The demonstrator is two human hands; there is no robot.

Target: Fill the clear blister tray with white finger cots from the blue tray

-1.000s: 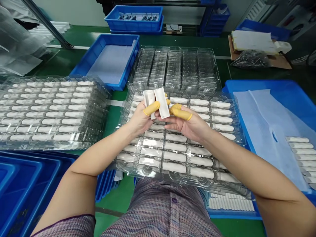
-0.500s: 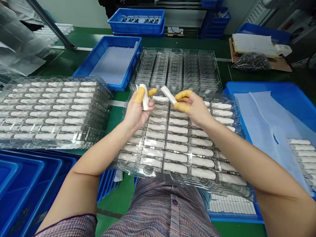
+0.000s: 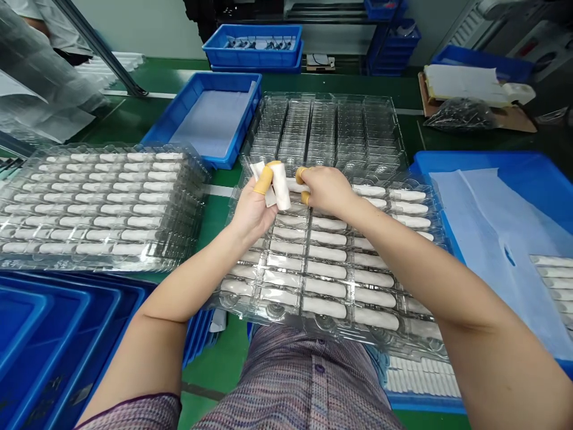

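Observation:
My left hand (image 3: 257,203), yellow finger cots on its fingers, is closed on several white wrapped sticks (image 3: 281,186), held upright and fanned out above the tray. Beside it, my right hand (image 3: 326,188) reaches down with finger and thumb either side of a white wrapped stick (image 3: 293,186) at the far row of the clear plastic tray (image 3: 286,313). Much of that stick's right end is hidden by the hand. Rows of similar white sticks (image 3: 324,288) lie in the tray's slots below both hands. What is inside the wrapping cannot be seen.
Left stands a stack of filled clear trays (image 3: 96,263). Behind my hands are nested clear trays (image 3: 324,119). A blue bin with a white sheet (image 3: 208,122) is beyond; another blue bin (image 3: 487,158) is at right. Blue crates (image 3: 67,334) crowd the lower left.
My right hand has moved left and brought its tilted stick down to the tray's far row. The left hand still holds its bunch, turned slightly. The view has shifted a little.

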